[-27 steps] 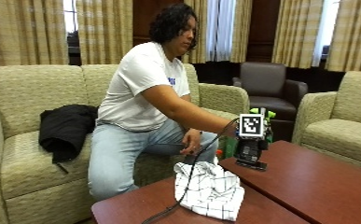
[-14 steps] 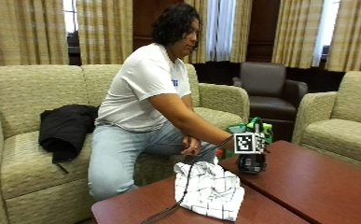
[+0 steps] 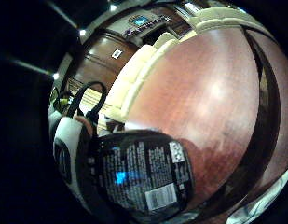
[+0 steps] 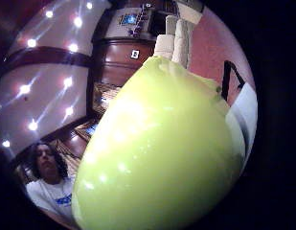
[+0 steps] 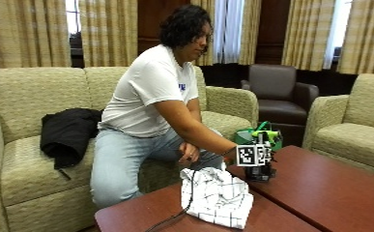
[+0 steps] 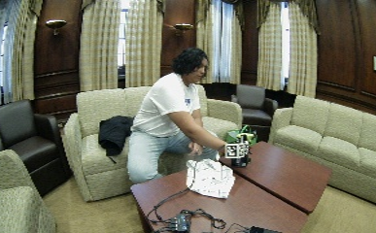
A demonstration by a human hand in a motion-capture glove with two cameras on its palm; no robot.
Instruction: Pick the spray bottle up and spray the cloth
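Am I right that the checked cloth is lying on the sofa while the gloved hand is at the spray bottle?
Not quite: the outside view shows the checked cloth lying on the wooden table, not the sofa. The gloved hand is at the spray bottle, as you said.

In the outside view the gloved right hand (image 5: 258, 164) sits almost wholly behind the marker, so its fingers cannot be made out, and only the green top of the spray bottle (image 5: 264, 133) shows above it. The bottle's label (image 3: 143, 179) (white print on black) is too blurred to read in the little-finger view. The cloth (image 5: 215, 195) hides the table (image 5: 315, 193) edge beneath it.
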